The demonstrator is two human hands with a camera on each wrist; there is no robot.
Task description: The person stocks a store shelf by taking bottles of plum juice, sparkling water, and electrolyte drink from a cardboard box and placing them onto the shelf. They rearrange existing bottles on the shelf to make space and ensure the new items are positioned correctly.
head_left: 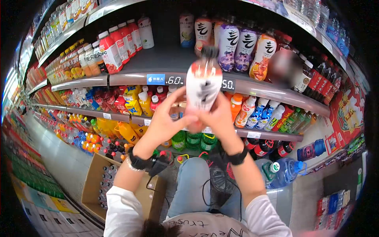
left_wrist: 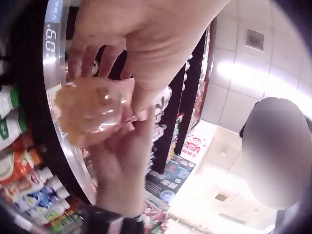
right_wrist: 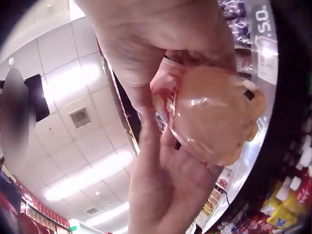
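Note:
A drink bottle (head_left: 203, 85) with a dark cap, a white label and a large black character is held up before the shelf. It tilts, cap away from the person and bottom toward them. My left hand (head_left: 167, 120) grips its left side, thumb across the lower part. On the other side my right hand (head_left: 219, 118) holds it too, its thumb close to the left one. Both wrist views look at the bottle's bumpy, peach-tinted bottom (right_wrist: 209, 117), with fingers curled round its sides. The label is slightly blurred in the head view.
Behind the bottle runs a shelf edge (head_left: 130, 79) with price tags. Similar bottles (head_left: 246, 49) stand on the upper shelf at right, red-and-white ones (head_left: 110, 51) at left. Lower shelves hold more drinks. A cardboard box (head_left: 92, 193) with bottles and large water jugs (head_left: 288, 172) flank the person's legs.

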